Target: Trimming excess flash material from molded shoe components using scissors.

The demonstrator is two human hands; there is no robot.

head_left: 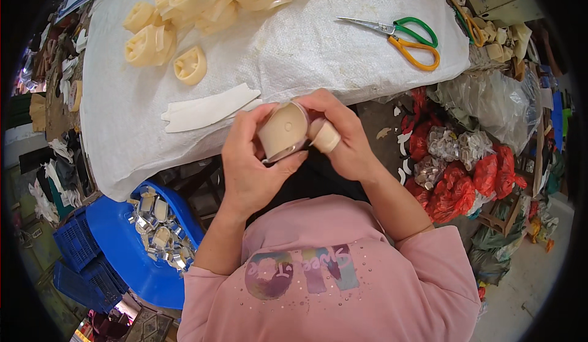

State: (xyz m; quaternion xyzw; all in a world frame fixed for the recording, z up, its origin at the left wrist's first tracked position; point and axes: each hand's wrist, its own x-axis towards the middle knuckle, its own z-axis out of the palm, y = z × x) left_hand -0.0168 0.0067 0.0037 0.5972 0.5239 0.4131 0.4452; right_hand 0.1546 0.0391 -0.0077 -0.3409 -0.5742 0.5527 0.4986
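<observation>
A cream, rounded block-like piece with a shiny rim (285,127) is held up between my two hands, just off the table's near edge. My left hand (245,158) wraps its left side, with the thumb along the bottom. The fingers of my right hand (343,134) touch its upper right edge. A smaller cream curved piece (327,137) sits in the same right hand, against the palm side. Next to my left hand lies a white notched flat strip (211,106), partly over another strip. Both hands are closed.
A white woven sheet (269,54) covers the table. Pale yellow hollow plastic pieces (202,2) are piled at the far left. Scissors (392,33) with green and orange handles lie far right. A blue tub (116,238) holds shiny-rimmed pieces. Red bags (459,189) stand at right.
</observation>
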